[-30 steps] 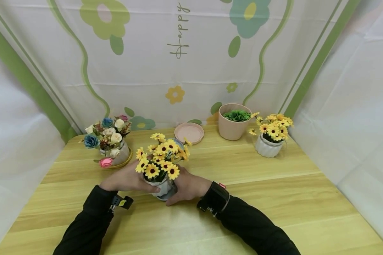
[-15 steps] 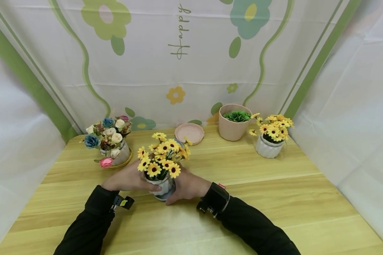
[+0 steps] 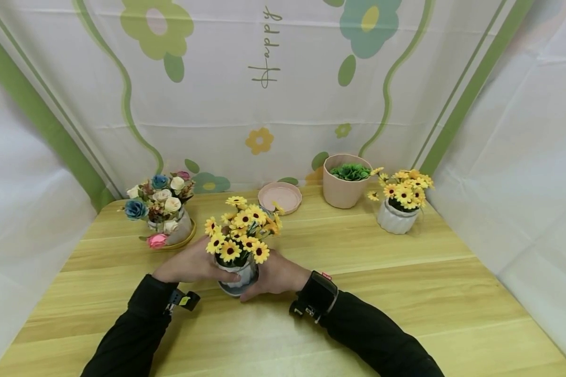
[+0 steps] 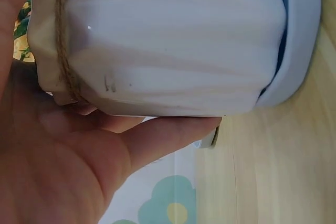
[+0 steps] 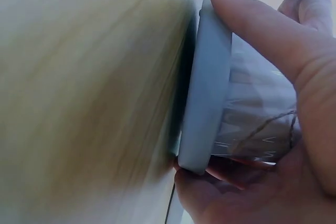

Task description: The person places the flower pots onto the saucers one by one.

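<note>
Gripping the white pot [image 3: 236, 273] of yellow flowers from both sides, fingers [image 4: 173, 132] curled round it.

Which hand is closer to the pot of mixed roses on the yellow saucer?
Left. The left hand grips the white sunflower pot just in front of the rose pot; the right hand holds that pot's far side, farther from the roses.

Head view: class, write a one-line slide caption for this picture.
Both hands, left hand and right hand, hold a white pot of yellow flowers on a blue saucer over a wooden table.
</note>
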Available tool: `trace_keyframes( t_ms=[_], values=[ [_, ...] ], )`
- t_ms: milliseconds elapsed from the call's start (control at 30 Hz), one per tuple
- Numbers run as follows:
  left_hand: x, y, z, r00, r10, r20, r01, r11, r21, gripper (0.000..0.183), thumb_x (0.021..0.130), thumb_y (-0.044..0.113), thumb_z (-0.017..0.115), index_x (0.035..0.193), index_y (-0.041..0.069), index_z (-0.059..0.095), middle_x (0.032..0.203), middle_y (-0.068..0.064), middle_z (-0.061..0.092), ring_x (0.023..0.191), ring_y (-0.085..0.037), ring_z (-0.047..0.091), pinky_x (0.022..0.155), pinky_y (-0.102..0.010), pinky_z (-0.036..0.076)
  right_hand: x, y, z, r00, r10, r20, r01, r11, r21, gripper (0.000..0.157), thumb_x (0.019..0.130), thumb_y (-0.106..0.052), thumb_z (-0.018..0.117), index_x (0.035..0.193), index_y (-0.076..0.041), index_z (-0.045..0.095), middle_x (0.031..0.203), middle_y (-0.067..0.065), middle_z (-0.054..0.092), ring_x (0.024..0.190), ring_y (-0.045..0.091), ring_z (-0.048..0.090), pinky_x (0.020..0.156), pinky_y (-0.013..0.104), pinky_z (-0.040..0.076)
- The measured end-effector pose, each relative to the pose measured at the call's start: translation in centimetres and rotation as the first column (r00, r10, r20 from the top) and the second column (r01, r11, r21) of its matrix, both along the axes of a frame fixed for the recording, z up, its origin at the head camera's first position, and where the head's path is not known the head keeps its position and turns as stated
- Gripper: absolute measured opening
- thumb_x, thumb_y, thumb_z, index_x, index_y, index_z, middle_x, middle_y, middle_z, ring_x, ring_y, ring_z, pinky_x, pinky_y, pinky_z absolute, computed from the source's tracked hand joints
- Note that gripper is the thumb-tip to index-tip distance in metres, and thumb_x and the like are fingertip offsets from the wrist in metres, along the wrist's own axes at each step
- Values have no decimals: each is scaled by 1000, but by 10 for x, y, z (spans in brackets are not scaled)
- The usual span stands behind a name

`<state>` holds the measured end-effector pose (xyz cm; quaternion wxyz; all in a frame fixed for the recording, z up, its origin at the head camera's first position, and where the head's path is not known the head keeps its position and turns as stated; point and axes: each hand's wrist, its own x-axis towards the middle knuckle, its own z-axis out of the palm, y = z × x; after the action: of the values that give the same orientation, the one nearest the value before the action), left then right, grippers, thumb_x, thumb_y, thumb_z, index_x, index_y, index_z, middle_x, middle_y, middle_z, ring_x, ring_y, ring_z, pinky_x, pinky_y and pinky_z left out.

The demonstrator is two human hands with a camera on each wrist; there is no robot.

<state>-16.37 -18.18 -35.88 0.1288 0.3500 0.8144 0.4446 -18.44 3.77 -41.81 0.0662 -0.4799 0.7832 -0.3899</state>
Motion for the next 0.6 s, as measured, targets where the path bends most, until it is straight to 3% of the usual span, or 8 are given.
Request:
trace_keyframes(
  t_ms=[300,600],
  values=[
    [1,3,2,1000,15,-11,-15,1000,-17,76,72,19,84,136,24,43,127,8,50,117,-12,47,98,-38,38,2,1,1,999,-31,19,30,999,13,109,59,-27,91,144,-28,24,137,-14,34,124,3,35,104,23,25],
    [2,4,1,1000,13,23,-13,1000,-12,82,72,19,84,141,20,39,130,7,48,119,-10,46,99,-38,37,5,2,5,998,-39,55,39,999,4,102,61,-26,91,142,-28,29,136,-14,37,125,3,35,105,24,24]
  ],
)
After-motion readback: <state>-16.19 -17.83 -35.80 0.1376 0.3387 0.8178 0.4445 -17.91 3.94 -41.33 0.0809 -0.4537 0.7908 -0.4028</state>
